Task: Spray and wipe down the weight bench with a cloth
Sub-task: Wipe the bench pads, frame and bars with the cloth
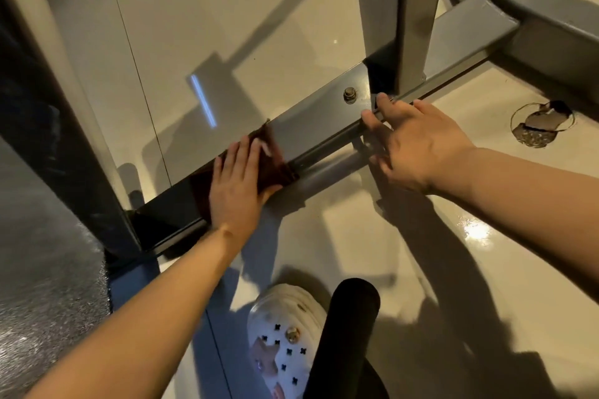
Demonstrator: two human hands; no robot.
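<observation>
Two bare hands reach down to the grey metal base bar [311, 126] of a weight bench frame, seen from above through a head-worn camera. The left hand [238, 185] lies flat, fingers straight and together, pressing a dark brown cloth [269, 155] onto the top of the bar. The cloth drapes over the bar's near edge and looks slightly blurred. The right hand [411, 142] rests farther along the same bar, fingers relaxed and spread, fingertips touching the bar's near edge just below a bolt [350, 94]; it grasps nothing.

A grey upright post [398, 10] rises from the bar just beyond the right hand. At upper right the bar meets a curved grey frame piece [531, 0]. A dark slanted frame member [58, 126] crosses the left side and meets the bar's left end.

The floor [246, 42] is glossy cream tile showing reflections of lights and shadows of the frame. A round broken hole in the tile [541, 123] lies to the right of the right hand. At bottom centre, a white clog with charms [285, 337] sits beside a black-clad leg [350, 334]. A textured dark mat [42, 285] fills the lower left corner.
</observation>
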